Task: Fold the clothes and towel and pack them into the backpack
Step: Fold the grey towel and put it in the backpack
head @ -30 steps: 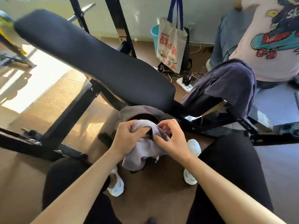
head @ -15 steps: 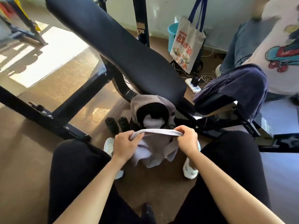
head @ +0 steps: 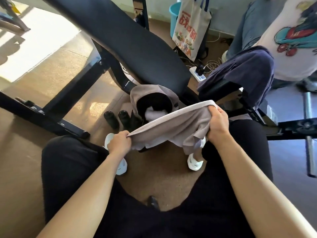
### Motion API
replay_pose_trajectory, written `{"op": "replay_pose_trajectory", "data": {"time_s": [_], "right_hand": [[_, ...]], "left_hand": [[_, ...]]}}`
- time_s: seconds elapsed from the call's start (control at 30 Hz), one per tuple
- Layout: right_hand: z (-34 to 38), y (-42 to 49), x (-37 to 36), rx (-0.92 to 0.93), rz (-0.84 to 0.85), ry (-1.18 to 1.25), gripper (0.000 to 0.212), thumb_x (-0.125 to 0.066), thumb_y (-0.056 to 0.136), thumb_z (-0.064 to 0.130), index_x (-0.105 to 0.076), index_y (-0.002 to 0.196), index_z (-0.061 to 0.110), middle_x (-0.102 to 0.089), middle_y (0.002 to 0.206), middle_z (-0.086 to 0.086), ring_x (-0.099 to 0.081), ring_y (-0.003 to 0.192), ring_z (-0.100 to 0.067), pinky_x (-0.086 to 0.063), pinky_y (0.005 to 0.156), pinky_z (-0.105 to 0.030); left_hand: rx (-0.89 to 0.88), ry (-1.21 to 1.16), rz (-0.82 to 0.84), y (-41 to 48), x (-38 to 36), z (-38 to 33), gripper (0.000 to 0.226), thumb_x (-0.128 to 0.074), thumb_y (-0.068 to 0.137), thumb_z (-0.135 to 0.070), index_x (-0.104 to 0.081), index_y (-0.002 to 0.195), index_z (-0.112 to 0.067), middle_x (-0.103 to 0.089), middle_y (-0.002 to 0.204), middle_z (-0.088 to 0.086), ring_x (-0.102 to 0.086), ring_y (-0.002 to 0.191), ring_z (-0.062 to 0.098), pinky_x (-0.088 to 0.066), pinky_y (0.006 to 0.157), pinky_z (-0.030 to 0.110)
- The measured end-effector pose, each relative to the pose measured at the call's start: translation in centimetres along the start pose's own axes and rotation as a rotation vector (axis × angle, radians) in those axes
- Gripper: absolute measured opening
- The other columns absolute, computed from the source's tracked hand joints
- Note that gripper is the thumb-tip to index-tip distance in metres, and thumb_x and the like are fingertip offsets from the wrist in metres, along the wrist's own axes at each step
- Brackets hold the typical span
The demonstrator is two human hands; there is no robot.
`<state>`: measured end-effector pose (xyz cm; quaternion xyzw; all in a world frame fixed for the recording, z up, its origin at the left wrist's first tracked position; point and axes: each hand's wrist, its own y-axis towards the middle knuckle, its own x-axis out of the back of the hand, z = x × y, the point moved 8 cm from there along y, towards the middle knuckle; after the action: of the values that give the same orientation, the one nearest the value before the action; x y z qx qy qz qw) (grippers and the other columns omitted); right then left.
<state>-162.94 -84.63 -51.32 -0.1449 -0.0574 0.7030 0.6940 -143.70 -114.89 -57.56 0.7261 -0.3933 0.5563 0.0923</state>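
Note:
A grey cloth is stretched between my hands above my knees. My left hand grips its lower left end, and my right hand grips its upper right end, bunched in the fingers. Just beyond it on the floor stands a grey backpack with its top open, showing a black lining and a pale folded item inside. A dark navy garment is draped over the bench seat at the right.
A black padded workout bench slants across the view above the backpack, with its steel frame on the floor. Two black bottles stand left of the backpack. A tote bag, a power strip and a seated person are behind.
My hands have pulled apart and spread the grey cloth out wide; my right hand rose and moved right. The view tilted down and nearer to the backpack.

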Motion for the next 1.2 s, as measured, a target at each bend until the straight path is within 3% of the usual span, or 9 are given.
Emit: {"op": "replay_pose_trajectory", "data": {"time_s": [0.17,0.33,0.47,0.6,0.7,0.8,0.9,1.03,1.2], "right_hand": [[-0.3,1.6,2.7,-0.012,-0.144,-0.200,0.026,-0.063,0.092,0.021,-0.054,0.070,0.012,-0.048,0.067,-0.004,-0.047,0.067,-0.016,-0.042,0.065,-0.033],[-0.1,1.7,3.7,0.047,-0.199,-0.637,0.050,-0.066,0.090,0.039,-0.041,0.055,0.015,-0.041,0.055,0.001,-0.041,0.053,-0.014,-0.037,0.055,-0.034],[-0.9,1.3,2.6,0.065,-0.117,-0.892,0.051,-0.063,0.093,0.044,-0.047,0.055,0.013,-0.049,0.054,-0.002,-0.050,0.054,-0.019,-0.036,0.052,-0.032],[-0.9,1.9,3.7,0.042,-0.179,-0.848,0.053,-0.065,0.092,0.046,-0.047,0.054,0.015,-0.051,0.054,-0.002,-0.053,0.059,-0.020,-0.039,0.057,-0.032],[-2.9,2.1,3.2,-0.094,-0.111,-0.685,0.049,-0.069,0.090,0.039,-0.045,0.055,0.015,-0.048,0.056,-0.001,-0.049,0.056,-0.019,-0.043,0.056,-0.030],[-7.0,1.2,1.5,-0.400,0.039,-0.389,0.036,-0.071,0.090,0.040,-0.070,0.090,0.004,-0.074,0.089,-0.011,-0.071,0.084,-0.028,-0.059,0.086,-0.043],[-9.7,-1.1,-0.4,-0.614,0.159,-0.222,0.056,-0.071,0.085,0.049,-0.072,0.113,0.001,-0.076,0.106,-0.018,-0.073,0.100,-0.034,-0.054,0.101,-0.049],[-10.2,-4.7,-3.1,-0.719,0.310,-0.133,0.054,-0.064,0.095,0.047,-0.071,0.110,-0.004,-0.076,0.104,-0.021,-0.073,0.100,-0.035,-0.058,0.094,-0.047],[-9.5,-8.9,-6.1,-0.737,0.540,0.072,0.036,-0.063,0.098,0.030,-0.065,0.102,-0.006,-0.069,0.105,-0.027,-0.070,0.098,-0.036,-0.058,0.092,-0.047]], "left_hand": [[0.074,-0.201,0.009,0.7,-0.5,1.1,0.035,-0.041,0.103,-0.009,-0.067,0.119,-0.025,-0.058,0.102,-0.002,-0.050,0.089,0.018,-0.031,0.054,0.024],[0.234,-0.571,-0.058,1.4,-0.5,2.4,0.036,-0.055,0.098,-0.014,-0.056,0.063,-0.020,-0.052,0.065,0.001,-0.053,0.077,0.030,-0.038,0.065,0.031],[0.474,-1.013,-0.143,1.0,0.3,3.3,0.019,-0.072,0.092,-0.026,-0.063,0.079,-0.016,-0.060,0.080,0.004,-0.057,0.079,0.023,-0.044,0.069,0.030],[0.589,-1.202,-0.316,1.1,2.2,5.2,0.020,-0.080,0.080,-0.032,-0.067,0.085,-0.018,-0.066,0.089,0.002,-0.061,0.083,0.019,-0.055,0.084,0.041],[0.593,-1.216,-0.228,1.0,1.8,4.5,0.024,-0.079,0.085,-0.033,-0.061,0.082,-0.018,-0.060,0.081,-0.001,-0.058,0.076,0.018,-0.049,0.073,0.032],[0.530,-1.224,0.075,1.0,-0.7,2.4,0.050,-0.084,0.074,-0.051,-0.071,0.097,-0.009,-0.072,0.095,0.011,-0.067,0.090,0.028,-0.052,0.090,0.042],[0.444,-1.154,0.362,0.8,-4.0,1.6,0.076,-0.084,0.058,-0.067,-0.078,0.105,-0.008,-0.075,0.108,0.019,-0.071,0.104,0.038,-0.050,0.104,0.055],[0.121,-1.110,0.502,-3.2,-2.8,-4.4,0.040,-0.067,0.096,-0.041,-0.073,0.091,-0.002,-0.069,0.084,0.019,-0.068,0.086,0.029,-0.056,0.083,0.039],[-0.173,-1.167,0.624,-6.0,-2.7,-8.4,0.015,-0.067,0.097,-0.014,-0.075,0.086,-0.018,-0.067,0.083,0.008,-0.063,0.080,0.020,-0.053,0.072,0.030]]}}
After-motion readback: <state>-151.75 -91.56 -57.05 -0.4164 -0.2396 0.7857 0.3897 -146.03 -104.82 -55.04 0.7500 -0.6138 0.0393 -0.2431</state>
